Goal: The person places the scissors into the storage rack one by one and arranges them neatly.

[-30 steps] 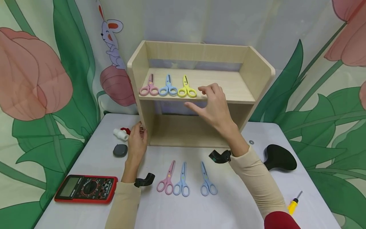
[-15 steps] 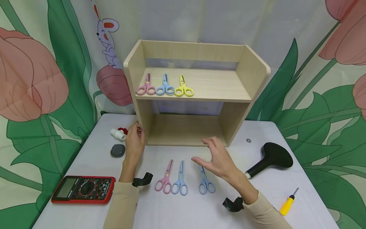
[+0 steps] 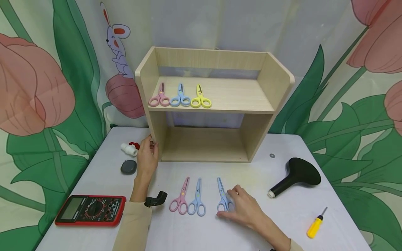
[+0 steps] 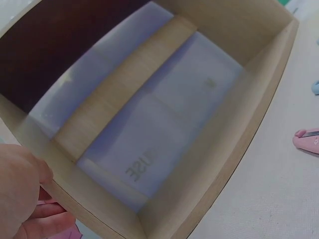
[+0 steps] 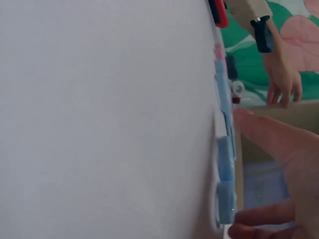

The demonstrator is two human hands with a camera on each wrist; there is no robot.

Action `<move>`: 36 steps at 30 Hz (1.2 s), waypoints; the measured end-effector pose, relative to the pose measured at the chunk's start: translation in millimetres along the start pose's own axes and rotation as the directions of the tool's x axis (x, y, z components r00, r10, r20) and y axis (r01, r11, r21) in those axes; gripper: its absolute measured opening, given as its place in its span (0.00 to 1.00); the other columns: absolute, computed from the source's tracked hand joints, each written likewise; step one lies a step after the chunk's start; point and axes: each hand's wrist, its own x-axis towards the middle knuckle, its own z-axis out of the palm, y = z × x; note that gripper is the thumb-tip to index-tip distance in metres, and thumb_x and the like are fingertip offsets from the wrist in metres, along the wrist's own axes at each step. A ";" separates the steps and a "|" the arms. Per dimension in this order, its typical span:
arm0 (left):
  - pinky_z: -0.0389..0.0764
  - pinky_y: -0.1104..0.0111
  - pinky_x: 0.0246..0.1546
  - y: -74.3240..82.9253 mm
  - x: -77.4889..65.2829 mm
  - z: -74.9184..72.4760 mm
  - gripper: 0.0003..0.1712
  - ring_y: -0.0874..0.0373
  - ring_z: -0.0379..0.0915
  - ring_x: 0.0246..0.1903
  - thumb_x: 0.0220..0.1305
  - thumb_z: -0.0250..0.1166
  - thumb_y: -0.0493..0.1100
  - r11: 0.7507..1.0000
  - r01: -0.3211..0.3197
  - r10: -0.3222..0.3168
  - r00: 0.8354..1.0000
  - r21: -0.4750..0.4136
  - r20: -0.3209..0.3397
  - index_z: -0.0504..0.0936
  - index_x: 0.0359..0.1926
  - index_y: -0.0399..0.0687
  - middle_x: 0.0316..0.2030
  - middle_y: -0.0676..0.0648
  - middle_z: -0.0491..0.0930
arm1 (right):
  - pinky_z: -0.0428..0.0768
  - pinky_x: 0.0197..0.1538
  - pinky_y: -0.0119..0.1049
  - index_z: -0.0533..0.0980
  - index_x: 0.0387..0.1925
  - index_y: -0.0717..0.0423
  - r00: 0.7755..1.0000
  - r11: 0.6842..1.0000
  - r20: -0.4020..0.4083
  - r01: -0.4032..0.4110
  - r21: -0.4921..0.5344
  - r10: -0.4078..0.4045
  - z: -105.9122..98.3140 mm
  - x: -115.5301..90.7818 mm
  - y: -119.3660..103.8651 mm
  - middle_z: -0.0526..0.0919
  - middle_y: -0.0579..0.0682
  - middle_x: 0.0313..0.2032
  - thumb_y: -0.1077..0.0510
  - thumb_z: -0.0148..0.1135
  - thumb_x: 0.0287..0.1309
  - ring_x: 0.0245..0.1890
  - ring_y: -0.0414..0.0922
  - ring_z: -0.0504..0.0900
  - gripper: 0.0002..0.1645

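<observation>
My left hand (image 3: 146, 158) rests its fingers on the outer left side of the light wooden shelf unit (image 3: 204, 137); its thumb lies by the front edge. Low over the table, my right hand (image 3: 243, 205) reaches to the handles of the rightmost blue scissors (image 3: 222, 195), thumb and fingers spread about them. In the right wrist view a gap shows between the thumb and the other fingers (image 5: 266, 213) beside the blue handles. Pink scissors (image 3: 180, 201) and another blue pair (image 3: 197, 198) lie to the left. On the upper board stand pink (image 3: 159, 99), blue (image 3: 180, 100) and yellow scissors (image 3: 201, 100) in a row.
A red multimeter (image 3: 91, 210), a dark grey rounded object (image 3: 128, 167) and a white fitting (image 3: 129, 149) lie left. At right are a black paddle-shaped object (image 3: 295, 176), a yellow screwdriver (image 3: 315, 226) and a small grey disc (image 3: 272, 156). A printed curtain hangs behind.
My right hand has come down from the upper board to the rightmost blue scissors on the table. My left hand has stayed at the shelf's side. The scissors have not moved.
</observation>
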 end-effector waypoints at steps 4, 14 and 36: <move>0.85 0.50 0.47 0.8 -0.6 -0.1 0.23 0.38 0.81 0.45 0.71 0.60 0.36 1.000 0.009 -0.009 1.000 -0.003 0.005 0.71 0.63 0.30 0.48 0.30 0.77 | 0.75 0.26 0.31 0.81 0.43 0.60 1.000 1.000 0.016 0.018 -0.023 -0.018 5.8 -4.7 -2.8 0.75 0.46 0.35 0.27 0.74 0.38 0.27 0.35 0.68 0.44; 0.85 0.49 0.47 1.8 -0.8 0.3 0.23 0.38 0.81 0.45 0.71 0.60 0.36 1.000 0.010 -0.010 1.000 -0.005 0.012 0.71 0.62 0.29 0.47 0.30 0.77 | 0.74 0.27 0.26 0.80 0.40 0.55 0.989 0.995 -0.132 0.073 0.069 -0.063 -3.8 11.3 -14.6 0.74 0.41 0.35 0.39 0.76 0.36 0.26 0.34 0.71 0.32; 0.85 0.51 0.48 0.1 -0.5 1.1 0.22 0.39 0.81 0.45 0.71 0.59 0.36 1.000 0.016 -0.016 1.000 -0.004 0.003 0.71 0.62 0.30 0.48 0.30 0.77 | 0.74 0.37 0.42 0.81 0.45 0.65 0.782 0.963 -0.599 0.262 0.068 -0.170 -183.5 152.7 -40.1 0.78 0.60 0.41 0.39 0.73 0.42 0.37 0.52 0.74 0.37</move>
